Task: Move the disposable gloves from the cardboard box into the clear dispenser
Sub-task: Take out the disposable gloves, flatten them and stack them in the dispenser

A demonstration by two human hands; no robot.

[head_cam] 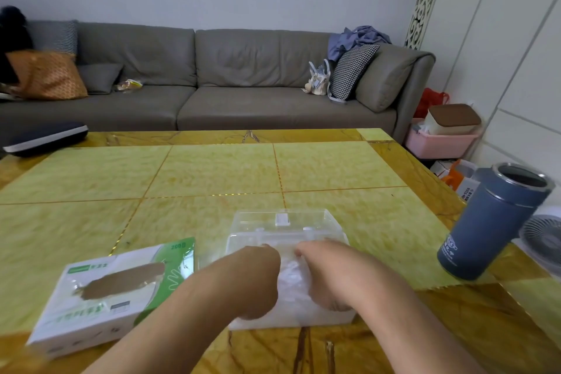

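The clear dispenser (282,222) stands on the table near the front edge with its lid tipped back. A white wad of disposable gloves (293,279) lies inside it. Both hands are down in the dispenser on the wad, my left hand (258,276) on its left side and my right hand (328,270) on its right. Their knuckles face up and their fingers curl down into the gloves, with the fingertips hidden. The white and green cardboard box (112,291) lies flat to the left of the dispenser, and its torn oval opening faces up.
A blue steel tumbler (494,222) stands open at the table's right edge, with a small white fan (543,237) behind it. A dark flat case (45,138) lies at the far left corner. The yellow tiled table (212,173) stretches toward a grey sofa (243,70).
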